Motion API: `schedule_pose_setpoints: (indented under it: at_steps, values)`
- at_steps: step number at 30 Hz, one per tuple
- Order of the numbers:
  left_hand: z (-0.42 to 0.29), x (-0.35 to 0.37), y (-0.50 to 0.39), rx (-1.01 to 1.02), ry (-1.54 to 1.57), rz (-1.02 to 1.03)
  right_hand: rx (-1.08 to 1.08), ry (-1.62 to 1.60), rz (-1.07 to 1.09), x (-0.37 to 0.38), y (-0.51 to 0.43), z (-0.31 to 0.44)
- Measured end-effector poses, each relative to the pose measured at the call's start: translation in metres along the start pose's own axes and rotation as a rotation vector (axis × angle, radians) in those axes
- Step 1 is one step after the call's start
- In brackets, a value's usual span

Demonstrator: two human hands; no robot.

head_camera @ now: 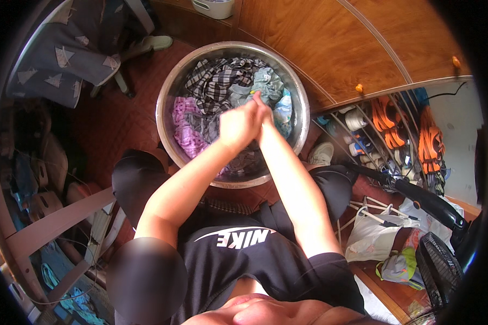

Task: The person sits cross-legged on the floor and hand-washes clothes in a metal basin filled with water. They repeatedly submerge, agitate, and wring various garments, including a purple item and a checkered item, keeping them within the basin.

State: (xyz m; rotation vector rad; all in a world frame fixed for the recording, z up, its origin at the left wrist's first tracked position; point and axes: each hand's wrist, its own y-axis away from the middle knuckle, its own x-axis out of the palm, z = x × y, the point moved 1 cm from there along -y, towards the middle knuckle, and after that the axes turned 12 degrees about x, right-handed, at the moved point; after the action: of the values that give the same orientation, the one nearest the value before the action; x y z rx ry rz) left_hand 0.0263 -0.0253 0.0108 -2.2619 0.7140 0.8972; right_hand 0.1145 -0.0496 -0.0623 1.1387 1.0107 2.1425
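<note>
A round metal basin [162,109] with wet clothes stands on the floor before me. In it lie a black-and-white plaid cloth [217,81], a pink-purple patterned cloth [185,122], a grey-green garment [267,83], a blue-white patterned cloth [284,107] and dark grey cloth [203,124]. My left hand [239,124] and my right hand [265,113] are pressed together above the middle of the basin, just below the grey-green garment. Both look curled and slightly blurred; whether cloth is gripped between them is hidden.
Wooden cabinet doors [309,40] stand beyond the basin, with a shoe rack [374,134] at right. A black fan [439,268], white hangers [384,209] and plastic bags [370,243] are at lower right. A chair with a patterned cover [61,53] stands at upper left.
</note>
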Motion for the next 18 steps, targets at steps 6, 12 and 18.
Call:
schedule_pose_setpoints:
  at_steps: [6,12,18]
  values:
    - [0.007,-0.004,-0.001,-0.082,0.007,-0.101,-0.083,0.101,0.054,0.012,0.022,-0.004]
    - [0.027,-0.014,0.001,-0.093,0.038,-0.136,-0.372,0.817,-0.178,0.014,0.037,0.032]
    - [0.054,-0.018,-0.007,-0.104,0.41,0.345,-0.459,1.062,-0.099,0.014,0.041,0.046]
